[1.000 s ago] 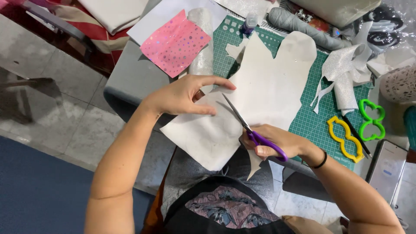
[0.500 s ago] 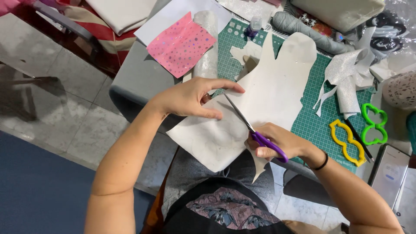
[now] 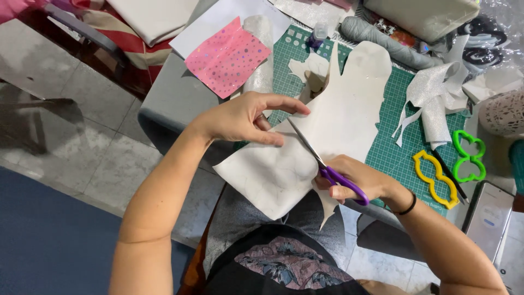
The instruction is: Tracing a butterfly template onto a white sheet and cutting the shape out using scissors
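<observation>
- Since a second ago my left hand (image 3: 245, 117) has kept its place on the white sheet (image 3: 327, 136), thumb and fingers pinched on its upper edge beside the cut; the scissors (image 3: 322, 164) have barely advanced, and the view has only shifted a little.
- My right hand (image 3: 355, 180) stays closed through the purple handles, the blades parted a little and running into the sheet toward my left fingers.
- The sheet lies half on the green cutting mat (image 3: 404, 147), half hanging off the table edge over my lap.
- My right fingers hide most of the handles, so I cannot tell how far the blades are parted at the pivot; the sheet's lower corner is lost behind my wrist.
- The sheet looks matte, stiff and faintly creased, with a rounded lobe at its far end.
- The mat is gridded; on it lie a yellow cutter outline (image 3: 434, 177) and a green one (image 3: 468, 155), both plastic.
- A pink dotted sheet (image 3: 226, 57) glitters further off, and a silvery woven ribbon (image 3: 431, 98) lies crumpled.
</observation>
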